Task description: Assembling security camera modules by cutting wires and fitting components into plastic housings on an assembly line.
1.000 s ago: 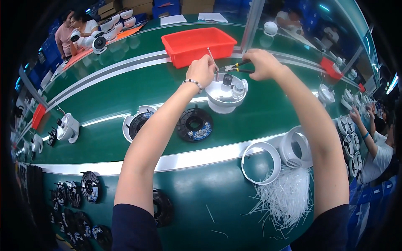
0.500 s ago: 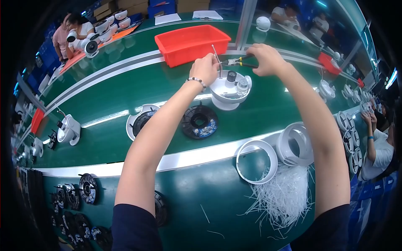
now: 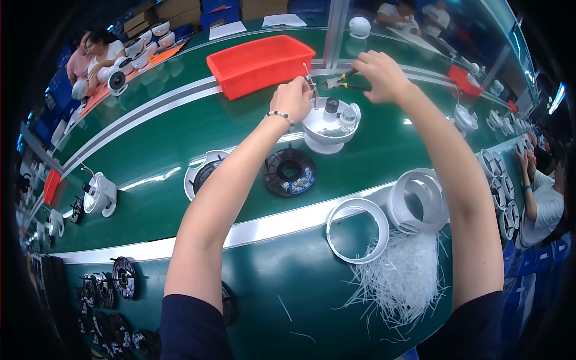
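Observation:
A white camera housing (image 3: 324,141), a bowl-shaped shell with a black lens barrel (image 3: 331,105) and a clear round part (image 3: 347,116), stands on the green bench beneath my hands. My left hand (image 3: 292,101), a beaded bracelet at its wrist, pinches a thin cable (image 3: 314,95) that rises from the housing's left side. To the right, my right hand (image 3: 382,77) grips cutting pliers (image 3: 347,78) with black and yellow handles, their jaws pointing at the cable beside my left fingers. Whether the jaws touch the cable I cannot tell.
A red bin (image 3: 262,67) sits behind my left hand. Nearer lie a black ring-shaped part with a circuit board (image 3: 290,172), white rings (image 3: 357,231) and a heap of clipped white strips (image 3: 403,279). Several black discs (image 3: 125,278) lie front left. Co-workers sit at both sides.
The pliers have tilted and drawn slightly back from my left fingers, with their handles spread a little wider. My left hand keeps its pinch on the cable. The whole view has shifted slightly.

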Demonstrator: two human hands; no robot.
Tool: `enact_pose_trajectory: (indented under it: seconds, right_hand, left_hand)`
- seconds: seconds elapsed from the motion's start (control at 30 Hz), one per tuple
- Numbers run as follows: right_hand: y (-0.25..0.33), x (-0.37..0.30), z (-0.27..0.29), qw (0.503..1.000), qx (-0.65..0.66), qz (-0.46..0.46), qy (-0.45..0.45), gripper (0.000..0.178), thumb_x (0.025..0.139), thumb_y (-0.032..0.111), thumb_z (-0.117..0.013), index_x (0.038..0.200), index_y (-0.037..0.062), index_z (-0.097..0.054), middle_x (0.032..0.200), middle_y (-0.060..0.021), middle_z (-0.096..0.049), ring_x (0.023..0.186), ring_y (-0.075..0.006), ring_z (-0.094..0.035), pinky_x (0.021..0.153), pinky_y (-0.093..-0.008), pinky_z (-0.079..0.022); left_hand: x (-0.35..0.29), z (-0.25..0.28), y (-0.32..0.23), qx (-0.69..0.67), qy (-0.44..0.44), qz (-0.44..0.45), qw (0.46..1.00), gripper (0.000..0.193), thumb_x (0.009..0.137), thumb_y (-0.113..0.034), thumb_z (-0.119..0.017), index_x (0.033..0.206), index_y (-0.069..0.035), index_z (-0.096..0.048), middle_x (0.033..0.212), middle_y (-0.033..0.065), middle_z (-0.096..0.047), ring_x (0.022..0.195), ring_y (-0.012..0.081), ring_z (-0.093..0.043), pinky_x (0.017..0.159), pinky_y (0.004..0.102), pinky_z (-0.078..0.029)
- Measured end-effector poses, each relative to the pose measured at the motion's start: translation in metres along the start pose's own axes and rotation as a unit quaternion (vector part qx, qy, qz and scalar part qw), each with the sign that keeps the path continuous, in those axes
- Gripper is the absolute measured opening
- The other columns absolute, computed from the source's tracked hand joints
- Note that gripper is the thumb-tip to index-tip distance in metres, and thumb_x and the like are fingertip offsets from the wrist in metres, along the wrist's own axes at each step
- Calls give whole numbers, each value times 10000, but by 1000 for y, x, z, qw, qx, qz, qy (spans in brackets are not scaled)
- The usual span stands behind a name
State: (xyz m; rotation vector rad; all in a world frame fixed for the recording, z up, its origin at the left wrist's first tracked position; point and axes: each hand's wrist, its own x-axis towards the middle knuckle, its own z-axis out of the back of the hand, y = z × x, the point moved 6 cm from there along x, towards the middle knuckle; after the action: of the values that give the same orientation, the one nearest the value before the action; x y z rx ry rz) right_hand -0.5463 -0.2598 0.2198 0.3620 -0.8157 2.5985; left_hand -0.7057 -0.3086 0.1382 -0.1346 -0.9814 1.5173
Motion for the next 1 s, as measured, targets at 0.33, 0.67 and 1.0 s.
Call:
enact_pose_trajectory:
  seconds: [0.33,0.67,1.0]
  right_hand:
    - [-14,-15,0,996,-74,15,-56,459,511,132,-725,927,98,-535,885,-37,-495,864,-192,-487,717,-299,-391]
    - [-15,-18,-2,992,-73,73,-75,442,508,68,-693,916,87,-524,856,-48,-489,836,-214,-480,704,-314,-377]
    - [-48,-54,-10,999,-48,14,-10,372,537,74,-697,876,85,-543,854,-58,-529,855,-234,-543,707,-334,-455]
  left_hand:
    - [9,-19,-10,-13,0,-7,1000,101,754,-134,-545,813,-58,-575,830,162,-620,828,338,-580,756,415,-448]
    - [15,-39,-25,-11,14,-10,1000,98,748,-135,-549,806,-65,-585,810,163,-622,813,336,-585,747,413,-452]
    - [15,-45,-44,35,14,-45,998,100,729,-139,-569,775,-82,-638,787,140,-631,779,314,-597,740,394,-470]
